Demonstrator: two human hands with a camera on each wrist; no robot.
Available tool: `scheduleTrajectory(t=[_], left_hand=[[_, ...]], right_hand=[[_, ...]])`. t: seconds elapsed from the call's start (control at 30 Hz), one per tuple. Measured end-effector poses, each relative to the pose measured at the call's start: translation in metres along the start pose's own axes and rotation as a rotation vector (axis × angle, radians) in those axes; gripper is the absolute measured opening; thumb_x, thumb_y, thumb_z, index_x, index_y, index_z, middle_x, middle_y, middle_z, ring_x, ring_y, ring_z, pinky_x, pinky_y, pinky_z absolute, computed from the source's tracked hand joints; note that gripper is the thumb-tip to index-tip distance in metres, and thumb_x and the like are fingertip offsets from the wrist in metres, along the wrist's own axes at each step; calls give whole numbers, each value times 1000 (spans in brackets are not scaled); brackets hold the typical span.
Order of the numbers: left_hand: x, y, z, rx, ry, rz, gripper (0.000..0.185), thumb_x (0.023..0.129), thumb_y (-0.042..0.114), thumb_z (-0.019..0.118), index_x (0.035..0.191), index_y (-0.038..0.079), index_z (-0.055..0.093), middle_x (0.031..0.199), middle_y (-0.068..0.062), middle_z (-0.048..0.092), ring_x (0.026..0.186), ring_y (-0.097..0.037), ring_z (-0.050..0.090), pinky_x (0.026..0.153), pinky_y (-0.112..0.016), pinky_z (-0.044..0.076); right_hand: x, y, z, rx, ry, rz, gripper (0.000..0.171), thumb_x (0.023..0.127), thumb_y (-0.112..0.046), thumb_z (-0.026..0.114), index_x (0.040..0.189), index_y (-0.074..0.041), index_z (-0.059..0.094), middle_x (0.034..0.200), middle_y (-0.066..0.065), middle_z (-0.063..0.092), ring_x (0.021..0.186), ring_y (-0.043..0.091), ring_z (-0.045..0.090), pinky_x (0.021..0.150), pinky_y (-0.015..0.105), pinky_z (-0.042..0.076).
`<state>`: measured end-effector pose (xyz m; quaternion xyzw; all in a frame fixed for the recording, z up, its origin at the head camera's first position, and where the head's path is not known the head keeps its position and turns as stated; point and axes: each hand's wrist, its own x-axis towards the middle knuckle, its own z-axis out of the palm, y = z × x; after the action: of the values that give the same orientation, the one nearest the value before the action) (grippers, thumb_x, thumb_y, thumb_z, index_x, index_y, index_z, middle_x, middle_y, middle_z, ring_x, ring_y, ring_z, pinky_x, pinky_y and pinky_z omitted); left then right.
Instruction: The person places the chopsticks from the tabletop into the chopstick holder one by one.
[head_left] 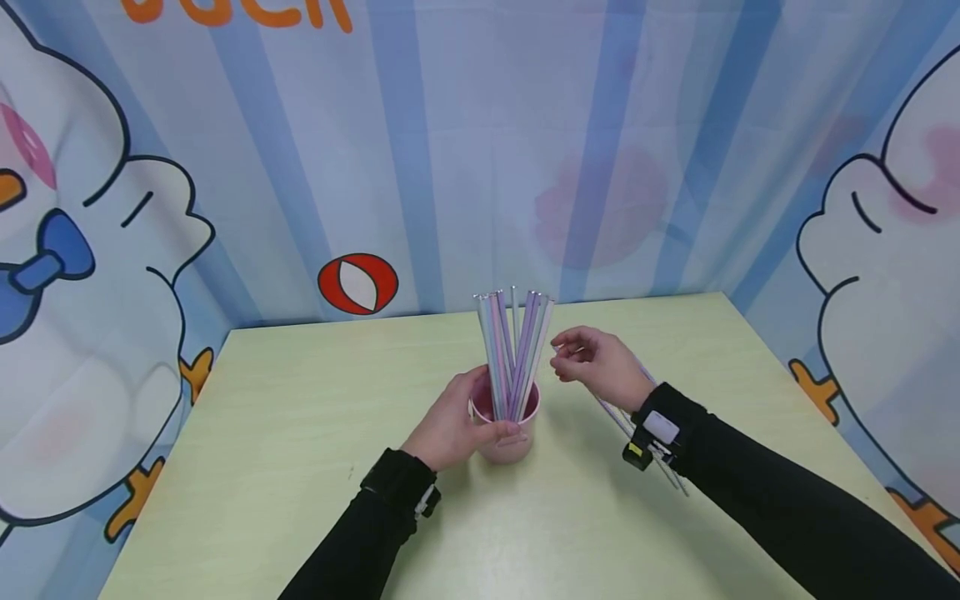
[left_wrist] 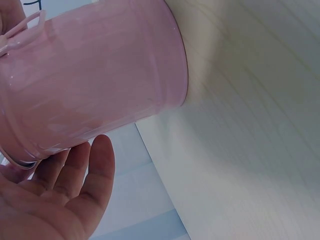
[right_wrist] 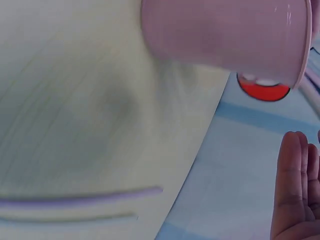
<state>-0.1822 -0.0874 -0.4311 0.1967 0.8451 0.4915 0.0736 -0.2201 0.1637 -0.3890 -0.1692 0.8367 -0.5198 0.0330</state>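
well, desk: a pale green desk [head_left: 300, 467] with a matt top, seen from above; its far edge meets the backdrop, and its left and right edges run toward the viewer.
backdrop: a blue striped curtain [head_left: 465, 150] with white cartoon ducks on both sides, a red and white ball [head_left: 357, 283] printed low at left of centre, and orange letters at the top.
cup: one pink cup [head_left: 505, 425] stands upright near the middle of the desk, closer to the near half than to the far edge.
straws in cup: a bundle of pastel straws [head_left: 513, 350], white, pink and purple, stands in the cup and fans out a little at the top; about eight, the exact count is hard to tell.
straws on desk: at least two more straws [head_left: 637, 425] lie flat to the right of the cup, partly hidden under the right forearm.
left hand: the left hand [head_left: 450, 429] wraps the cup's left side, thumb on the near rim.
right hand: the right hand [head_left: 600, 362] hovers just right of the straw tops, fingers loosely curled, tips close together; whether it pinches a straw i cannot tell.
open room: wide bare desk to the left of the cup and in front of it; a narrower strip behind it.
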Motion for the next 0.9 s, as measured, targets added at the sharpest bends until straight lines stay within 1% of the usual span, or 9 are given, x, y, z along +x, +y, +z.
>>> scheduleTrajectory(t=[0.03,0.13,0.2,0.3,0.47,0.67,0.9], left_hand=[[0,0,0,2,1,-1,83,74,41,83,145,28,42,134,12,50,124,-10,45,109,-45,32],[0,0,0,8,1,5,83,74,41,83,145,27,42,134,11,50,124,-11,44,109,-44,32],[-1,0,0,14,1,12,82,75,41,83,145,26,42,134,11,50,123,-11,45,109,-44,32],[-1,-1,0,15,1,17,82,75,42,83,145,25,42,134,10,50,123,-12,45,109,-44,32],[-2,-1,0,15,4,10,83,75,43,82,145,26,41,135,9,49,125,-13,44,108,-46,32],[-1,-1,1,8,1,6,82,75,41,83,144,27,42,134,9,50,124,-13,45,108,-46,33],[-1,0,1,3,5,-8,82,74,42,83,145,28,42,135,9,49,124,-13,45,107,-46,35]], right_hand=[[0,2,-4,-39,7,3,28,92,-9,68,116,3,60,95,16,65,83,28,66,75,33,56],[5,24,-19,-126,40,4,28,92,-14,68,116,-1,63,95,12,67,82,23,65,73,30,55],[5,32,-31,-192,64,13,26,93,-14,67,116,-2,65,96,11,67,84,22,64,73,31,54],[1,43,-48,-284,88,18,25,95,-13,64,117,-1,65,101,13,67,90,26,63,76,36,52],[-9,62,-71,-409,79,46,26,97,-13,59,118,3,65,108,18,65,97,33,61,83,44,49],[-16,83,-88,-540,71,89,28,96,-12,60,115,8,65,106,23,64,97,38,59,81,47,49],[-18,103,-97,-610,30,150,27,93,-9,63,112,9,66,101,22,65,91,37,60,77,45,48]])
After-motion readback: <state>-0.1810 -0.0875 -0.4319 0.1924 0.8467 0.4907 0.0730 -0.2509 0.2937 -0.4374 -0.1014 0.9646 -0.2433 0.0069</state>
